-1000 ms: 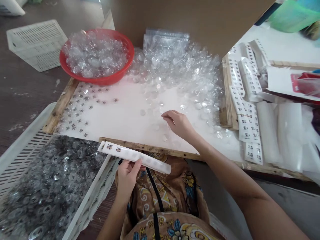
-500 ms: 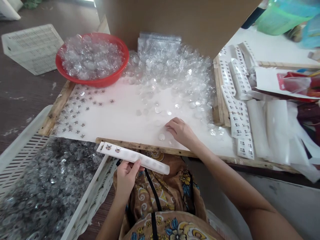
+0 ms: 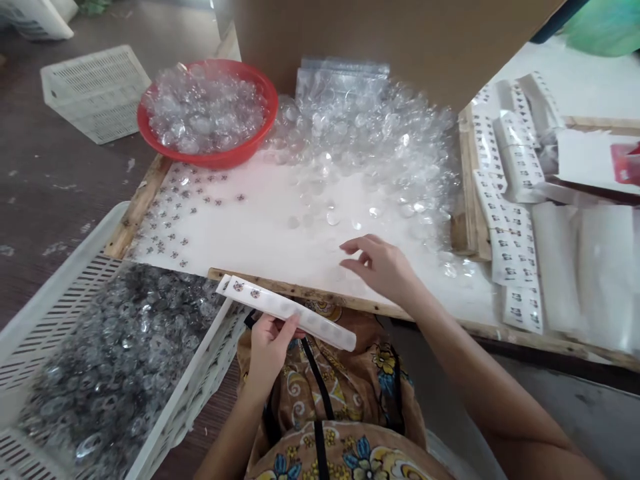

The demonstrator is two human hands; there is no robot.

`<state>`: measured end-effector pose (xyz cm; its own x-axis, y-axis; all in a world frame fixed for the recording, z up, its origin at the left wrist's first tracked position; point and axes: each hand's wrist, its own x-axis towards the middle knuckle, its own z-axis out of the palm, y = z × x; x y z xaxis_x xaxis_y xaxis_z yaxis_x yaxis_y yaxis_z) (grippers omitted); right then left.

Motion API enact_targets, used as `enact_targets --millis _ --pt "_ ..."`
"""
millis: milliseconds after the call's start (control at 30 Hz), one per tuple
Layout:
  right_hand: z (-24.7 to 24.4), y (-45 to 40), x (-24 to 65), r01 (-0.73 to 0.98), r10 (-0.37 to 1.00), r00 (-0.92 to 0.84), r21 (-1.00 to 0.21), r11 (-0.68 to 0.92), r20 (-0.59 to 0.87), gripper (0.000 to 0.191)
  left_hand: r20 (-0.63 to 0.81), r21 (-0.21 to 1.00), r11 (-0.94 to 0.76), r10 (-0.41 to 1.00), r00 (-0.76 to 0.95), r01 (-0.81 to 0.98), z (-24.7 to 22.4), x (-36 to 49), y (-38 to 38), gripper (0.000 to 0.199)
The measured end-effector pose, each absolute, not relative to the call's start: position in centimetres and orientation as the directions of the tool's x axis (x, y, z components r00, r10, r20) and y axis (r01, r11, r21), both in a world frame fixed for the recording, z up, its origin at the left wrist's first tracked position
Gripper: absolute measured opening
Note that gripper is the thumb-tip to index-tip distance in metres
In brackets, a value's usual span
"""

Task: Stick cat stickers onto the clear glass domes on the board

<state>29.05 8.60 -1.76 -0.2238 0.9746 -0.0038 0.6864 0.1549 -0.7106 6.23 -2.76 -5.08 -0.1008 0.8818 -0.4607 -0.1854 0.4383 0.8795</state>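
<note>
My left hand (image 3: 274, 337) pinches a folded white sticker strip (image 3: 290, 313) between thumb and fingers, near the table's front edge. Two small animal-face stickers show at the strip's left end; faint round marks run along the rest. My right hand (image 3: 377, 263) hovers over the white tabletop (image 3: 240, 233), thumb and forefinger apart, with nothing visible between them. Beyond it lie loose clear plastic discs (image 3: 333, 217), thickening into a big heap (image 3: 385, 143) at the back. Several discs bearing animal faces (image 3: 173, 237) lie scattered at the table's left end.
A red basin (image 3: 220, 159) full of clear pieces stands at the back left. Below the table's left edge, a white crate (image 3: 175, 393) holds many finished-looking discs. More sticker strips (image 3: 510, 233) lie right of a wooden ledge (image 3: 470, 193). A cardboard sheet (image 3: 380, 40) rises behind.
My right hand has opened its thumb and forefinger, which were close together at the tabletop. My left hand keeps its hold on the strip. The view has shifted left.
</note>
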Motion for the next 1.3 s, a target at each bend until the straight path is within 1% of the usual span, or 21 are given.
enact_targets --millis 67,100,167,233,300,400,533,633,767,833,900,967,1067,1100,1200,1267,1300 --pt "-0.5 7.6 25.7 0.506 0.937 -0.348 -0.845 0.173 -0.017 0.021 -0.443 0.888 0.427 0.893 -0.072 -0.174 -4.9 6.5 -2.4 0.031" --pt "0.0 7.1 24.0 0.420 0.918 -0.396 -0.892 0.167 -0.015 0.023 -0.428 0.895 0.414 0.902 -0.057 -0.165 -4.8 6.6 -2.3 0.030" --pt "0.6 6.4 20.7 0.298 0.890 -0.457 -0.942 0.155 0.002 0.021 -0.389 0.914 0.381 0.920 -0.038 -0.135 -4.7 6.7 -2.1 0.030" --pt "0.4 5.7 18.3 0.255 0.892 -0.452 -0.955 0.154 0.023 0.013 -0.352 0.933 0.347 0.935 -0.044 -0.096 -4.6 6.6 -2.1 0.029" --pt "-0.2 5.2 17.1 0.249 0.920 -0.390 -0.958 0.142 0.035 0.008 -0.329 0.943 0.325 0.942 -0.067 -0.066 -4.7 6.4 -2.1 0.027" --pt "-1.3 4.4 16.7 0.233 0.956 -0.290 -0.966 0.117 0.045 0.007 -0.310 0.951 0.308 0.945 -0.100 -0.036 -4.9 6.1 -2.2 0.023" --pt "-1.6 3.9 17.1 0.258 0.966 -0.253 -0.959 0.120 0.053 0.004 -0.279 0.960 0.280 0.955 -0.100 -0.006 -5.1 6.2 -2.2 0.018" --pt "-0.9 3.9 17.6 0.221 0.969 -0.246 -0.974 0.038 -0.018 0.008 -0.264 0.964 0.264 0.962 -0.063 -0.017 -5.3 6.2 -2.3 0.019" --pt "0.1 4.1 18.3 0.037 0.949 -0.274 -0.988 -0.152 -0.156 0.016 -0.277 0.961 0.277 0.961 -0.011 -0.009 -5.7 6.1 -2.8 0.027" --pt "0.0 4.1 18.6 -0.021 0.947 -0.270 -0.982 -0.186 -0.174 0.018 -0.286 0.958 0.286 0.958 -0.012 0.008 -5.7 6.1 -3.0 0.030" --pt "-0.3 4.0 18.6 -0.019 0.950 -0.275 -0.987 -0.160 -0.148 0.019 -0.290 0.957 0.290 0.957 -0.027 0.015 -5.7 6.2 -3.1 0.030" --pt "-0.9 3.8 18.4 0.034 0.955 -0.277 -0.995 -0.098 -0.103 0.017 -0.291 0.956 0.292 0.956 -0.035 0.020 -5.7 6.2 -3.2 0.029" --pt "-1.8 3.2 17.8 0.123 0.975 -0.221 -0.992 -0.002 -0.029 0.006 -0.278 0.960 0.279 0.960 -0.039 0.036 -5.9 6.4 -3.3 0.022" --pt "-1.9 3.0 17.6 0.144 0.981 -0.195 -0.989 0.040 0.011 0.001 -0.270 0.962 0.272 0.962 -0.039 0.040 -6.0 6.4 -3.3 0.020" --pt "-1.9 2.5 17.3 0.208 0.964 -0.185 -0.951 0.227 0.189 0.009 -0.242 0.969 0.244 0.969 -0.050 0.035 -5.9 6.5 -3.0 0.015" --pt "-1.6 2.8 18.0 0.245 0.930 -0.215 -0.906 0.346 0.297 0.011 -0.247 0.968 0.248 0.967 -0.057 0.028 -5.8 6.4 -2.7 0.016" --pt "-1.5 3.3 18.8 0.259 0.924 -0.204 -0.892 0.370 0.324 0.010 -0.266 0.963 0.267 0.962 -0.061 0.018 -5.8 6.3 -2.5 0.018"
